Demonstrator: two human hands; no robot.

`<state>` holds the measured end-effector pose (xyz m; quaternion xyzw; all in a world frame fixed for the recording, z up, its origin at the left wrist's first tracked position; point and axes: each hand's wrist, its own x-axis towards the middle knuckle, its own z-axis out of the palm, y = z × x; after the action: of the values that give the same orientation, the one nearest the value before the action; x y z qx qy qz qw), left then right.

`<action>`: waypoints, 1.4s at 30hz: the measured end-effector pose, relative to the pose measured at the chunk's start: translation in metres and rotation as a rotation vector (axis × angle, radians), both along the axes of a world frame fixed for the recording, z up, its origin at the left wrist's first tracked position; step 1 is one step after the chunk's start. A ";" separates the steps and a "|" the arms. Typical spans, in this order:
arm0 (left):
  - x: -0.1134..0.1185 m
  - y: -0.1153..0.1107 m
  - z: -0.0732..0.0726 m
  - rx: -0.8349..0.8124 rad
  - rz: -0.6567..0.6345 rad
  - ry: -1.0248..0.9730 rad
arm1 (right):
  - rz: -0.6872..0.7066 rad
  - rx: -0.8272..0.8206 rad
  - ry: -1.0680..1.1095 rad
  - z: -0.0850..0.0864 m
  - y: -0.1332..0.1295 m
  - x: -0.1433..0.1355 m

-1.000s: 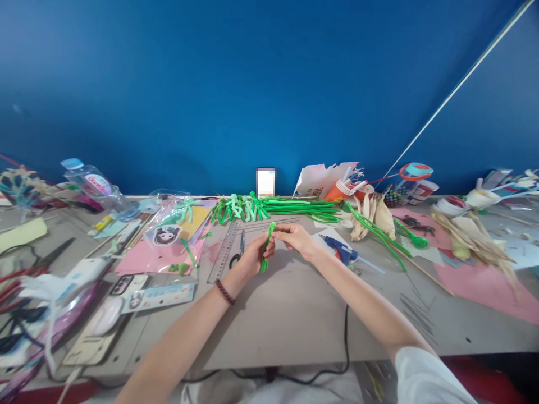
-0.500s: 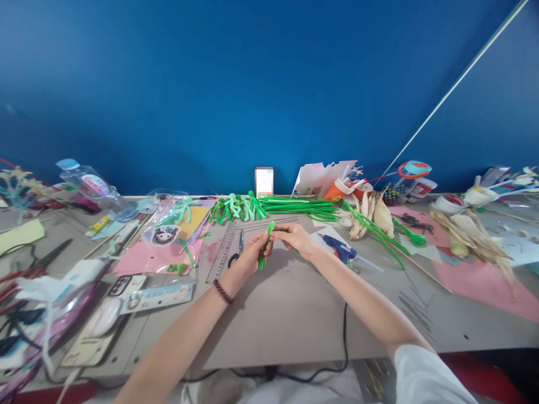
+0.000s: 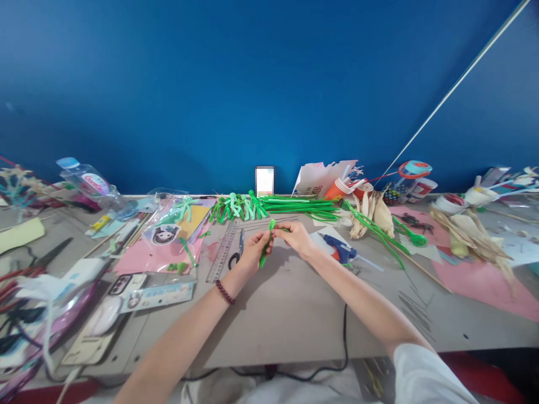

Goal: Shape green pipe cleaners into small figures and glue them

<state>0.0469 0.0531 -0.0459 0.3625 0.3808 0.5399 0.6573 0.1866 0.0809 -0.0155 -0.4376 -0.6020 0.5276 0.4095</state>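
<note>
Over the middle of the table, my left hand (image 3: 255, 250) is closed around a bundle of green pipe cleaners (image 3: 263, 259), which stands nearly upright. Thumb and fingers of my right hand (image 3: 295, 238) pinch at the upper part of the same bundle, close to the left fingertips. A short green end pokes out beside the right fingers. Behind the hands lie a row of long green pipe cleaners (image 3: 301, 205) and several curled green pieces (image 3: 238, 207). Scissors (image 3: 236, 257) and a clear ruler (image 3: 222, 252) are left of my left hand.
A blue glue gun (image 3: 342, 248) lies right of my right hand. Corn husks (image 3: 365, 216), orange cups (image 3: 334, 189) and pink paper (image 3: 488, 286) are further right. At left are a plastic bag (image 3: 166, 233), a bottle (image 3: 90, 180) and a phone (image 3: 92, 336). A cable (image 3: 345, 331) crosses the front edge.
My right fingers have shifted slightly at the top of the bundle, and a short green end now shows beside them. My left hand keeps its hold almost in place.
</note>
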 end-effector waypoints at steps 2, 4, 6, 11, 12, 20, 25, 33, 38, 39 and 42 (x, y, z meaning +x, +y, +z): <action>0.000 0.001 -0.002 0.007 0.054 0.008 | -0.013 0.047 -0.014 -0.002 0.001 -0.001; 0.000 0.003 -0.003 0.031 0.120 0.011 | -0.032 0.083 -0.032 -0.005 0.002 -0.002; 0.000 0.004 -0.004 0.060 0.175 0.018 | -0.045 0.106 -0.045 -0.008 0.003 -0.002; 0.001 0.002 -0.003 0.117 0.255 0.077 | -0.077 0.204 -0.094 -0.012 0.002 -0.004; 0.002 0.001 -0.002 0.133 0.281 0.100 | -0.083 0.219 -0.104 -0.012 0.002 -0.004; 0.001 0.001 -0.003 0.241 0.363 0.262 | -0.162 0.308 -0.194 -0.009 -0.002 -0.003; 0.000 0.004 -0.005 0.191 0.303 0.173 | -0.131 0.316 -0.179 -0.005 -0.005 -0.003; 0.002 0.000 -0.001 0.221 0.355 0.173 | -0.152 0.283 -0.150 -0.005 -0.008 -0.005; 0.001 0.001 -0.004 0.228 0.356 0.210 | -0.142 0.282 -0.153 -0.006 -0.009 -0.005; 0.001 0.002 -0.005 0.225 0.357 0.206 | -0.136 0.276 -0.146 -0.006 -0.009 -0.006; 0.001 0.004 -0.009 0.221 0.353 0.193 | -0.122 0.260 -0.115 -0.008 -0.009 -0.006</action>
<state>0.0484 0.0568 -0.0546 0.4098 0.4381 0.6478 0.4695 0.1802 0.0720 -0.0236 -0.4462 -0.6601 0.3934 0.4587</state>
